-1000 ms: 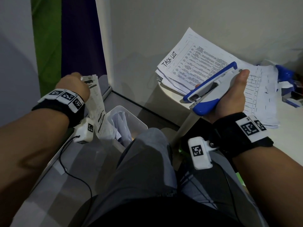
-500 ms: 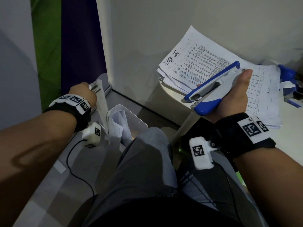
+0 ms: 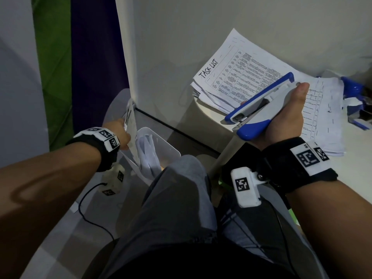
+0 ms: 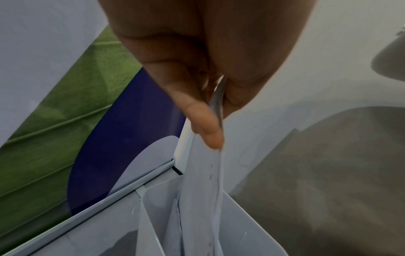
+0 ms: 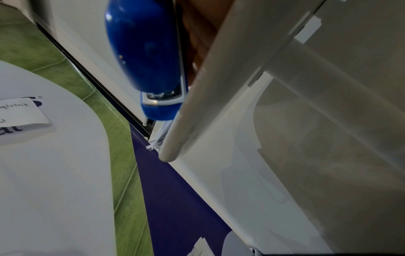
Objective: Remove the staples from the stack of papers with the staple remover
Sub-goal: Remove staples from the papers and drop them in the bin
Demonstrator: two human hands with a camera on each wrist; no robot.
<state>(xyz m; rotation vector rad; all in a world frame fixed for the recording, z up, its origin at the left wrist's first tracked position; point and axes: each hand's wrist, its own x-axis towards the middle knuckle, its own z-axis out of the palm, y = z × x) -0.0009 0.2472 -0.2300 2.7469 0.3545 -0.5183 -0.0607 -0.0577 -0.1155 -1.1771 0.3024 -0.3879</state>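
Note:
A stack of printed papers (image 3: pixel 251 77), the top sheet headed "TASK LIST", lies on a round white table (image 3: pixel 209 119). My right hand (image 3: pixel 285 119) grips a blue and white staple remover (image 3: pixel 259 109) just above the stack's near edge; the tool (image 5: pixel 151 57) fills the upper part of the right wrist view. My left hand (image 3: pixel 118 133) is low at the left and pinches a few sheets of paper (image 3: pixel 131 125) that hang edge-down into a white bin (image 3: pixel 161 141). In the left wrist view the thumb and fingers (image 4: pixel 206 128) squeeze the sheets (image 4: pixel 203 173) at their top edge.
The white bin (image 4: pixel 247 216) on the floor holds other loose papers (image 3: pixel 148 156). A white wall panel (image 3: pixel 157 57) stands behind it. Blue items and torn paper (image 3: pixel 354 101) lie at the table's far right. My grey-trousered knee (image 3: pixel 177 198) is between the arms.
My left hand has moved down and to the right with the sheets, bringing their lower end into the bin. The right hand with the staple remover has stayed in place.

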